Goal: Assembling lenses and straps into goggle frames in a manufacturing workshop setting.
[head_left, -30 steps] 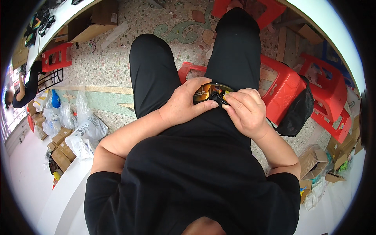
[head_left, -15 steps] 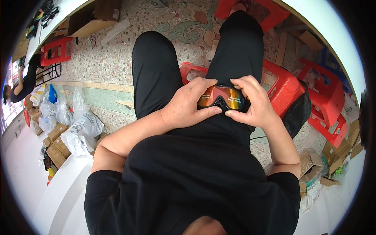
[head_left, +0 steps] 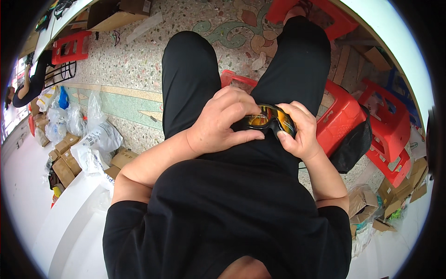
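Note:
A pair of goggles (head_left: 263,119) with a black frame and a shiny orange-gold mirrored lens is held over my lap, between my black-trousered thighs. My left hand (head_left: 226,119) grips its left end, the thumb along the lower edge and the fingers curled over the lens, hiding much of that side. Around the right end, my right hand (head_left: 299,130) is closed, with the thumb at the front lower corner and the fingers along the top. The goggles sit tilted, the right end lower than the left. The back of the goggles is out of sight.
Red plastic stools (head_left: 344,116) stand to my right, a black mesh bag (head_left: 353,146) hanging beside one. Plastic bags (head_left: 100,139) and cardboard boxes (head_left: 67,169) lie at the left. An open carton (head_left: 362,202) is at the lower right. Another person (head_left: 30,86) is at the far left.
My left fingers have moved from the top edge down over the lens. The goggles have tilted, right end lower, and my right thumb has shifted onto their right side. My knees have spread slightly.

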A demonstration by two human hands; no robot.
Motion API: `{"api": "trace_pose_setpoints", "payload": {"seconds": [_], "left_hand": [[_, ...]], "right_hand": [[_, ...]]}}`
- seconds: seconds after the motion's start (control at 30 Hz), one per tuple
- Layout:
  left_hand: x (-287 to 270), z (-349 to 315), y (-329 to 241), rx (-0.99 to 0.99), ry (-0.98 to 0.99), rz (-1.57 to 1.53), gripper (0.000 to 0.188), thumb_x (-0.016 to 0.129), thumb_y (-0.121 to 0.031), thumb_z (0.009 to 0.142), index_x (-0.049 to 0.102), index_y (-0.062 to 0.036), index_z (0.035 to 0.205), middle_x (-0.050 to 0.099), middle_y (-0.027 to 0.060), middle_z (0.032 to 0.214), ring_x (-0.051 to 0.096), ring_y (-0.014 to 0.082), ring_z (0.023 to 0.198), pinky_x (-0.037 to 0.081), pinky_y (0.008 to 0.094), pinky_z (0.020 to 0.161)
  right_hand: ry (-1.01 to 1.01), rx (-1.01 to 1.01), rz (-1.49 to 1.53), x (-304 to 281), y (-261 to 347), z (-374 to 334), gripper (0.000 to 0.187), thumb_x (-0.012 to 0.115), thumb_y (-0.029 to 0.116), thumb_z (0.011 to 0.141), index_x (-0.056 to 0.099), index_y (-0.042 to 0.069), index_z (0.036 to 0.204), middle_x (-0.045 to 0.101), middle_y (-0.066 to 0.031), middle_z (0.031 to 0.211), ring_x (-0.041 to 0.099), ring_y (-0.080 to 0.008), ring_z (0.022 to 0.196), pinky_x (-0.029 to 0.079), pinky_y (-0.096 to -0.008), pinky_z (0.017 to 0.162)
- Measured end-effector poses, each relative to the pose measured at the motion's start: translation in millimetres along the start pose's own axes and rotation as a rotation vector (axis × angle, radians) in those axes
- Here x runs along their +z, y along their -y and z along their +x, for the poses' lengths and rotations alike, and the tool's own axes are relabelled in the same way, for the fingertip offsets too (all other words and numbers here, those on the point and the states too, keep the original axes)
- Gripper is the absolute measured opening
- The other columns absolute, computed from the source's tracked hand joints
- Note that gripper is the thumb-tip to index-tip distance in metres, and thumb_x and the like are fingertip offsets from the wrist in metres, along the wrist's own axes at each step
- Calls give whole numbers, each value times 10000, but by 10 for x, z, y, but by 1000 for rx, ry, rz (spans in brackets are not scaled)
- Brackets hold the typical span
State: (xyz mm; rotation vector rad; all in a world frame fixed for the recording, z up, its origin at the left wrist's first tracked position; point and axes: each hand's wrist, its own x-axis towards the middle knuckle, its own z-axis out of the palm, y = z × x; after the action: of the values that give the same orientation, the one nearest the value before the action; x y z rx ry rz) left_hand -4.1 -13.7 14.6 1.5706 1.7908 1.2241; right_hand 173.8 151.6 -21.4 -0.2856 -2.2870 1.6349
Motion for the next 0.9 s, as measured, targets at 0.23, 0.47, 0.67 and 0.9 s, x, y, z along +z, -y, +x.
{"api": "trace_pose_setpoints", "payload": {"seconds": [0.23,0.47,0.67,0.9], "left_hand": [[28,70,-1,152,30,14,344,863,-179,678,680,-51,940,622,50,900,588,242,825,493,355,718],[126,14,68,108,-40,51,220,823,-114,723,677,-38,868,576,66,798,580,257,762,499,363,695],[85,26,82,128,-38,103,265,836,-168,714,680,-68,903,597,52,853,598,257,840,487,404,769],[-112,102,31,-345,413,-164,843,853,-312,725,451,-27,1409,593,193,1267,583,350,1182,473,411,1004]], "right_hand": [[46,32,21,10,-52,2,439,697,229,662,620,-40,999,555,-132,748,555,-267,629,464,-331,585],[-31,5,-26,112,-71,-15,416,717,210,651,617,-30,977,567,-137,762,568,-289,641,475,-344,592],[-118,-59,-109,111,-47,-11,455,736,240,642,624,-30,991,561,-131,762,566,-286,636,477,-349,584],[-50,-96,-232,38,32,-62,571,726,285,649,615,-60,1090,574,-143,789,564,-270,634,469,-344,579]]}}
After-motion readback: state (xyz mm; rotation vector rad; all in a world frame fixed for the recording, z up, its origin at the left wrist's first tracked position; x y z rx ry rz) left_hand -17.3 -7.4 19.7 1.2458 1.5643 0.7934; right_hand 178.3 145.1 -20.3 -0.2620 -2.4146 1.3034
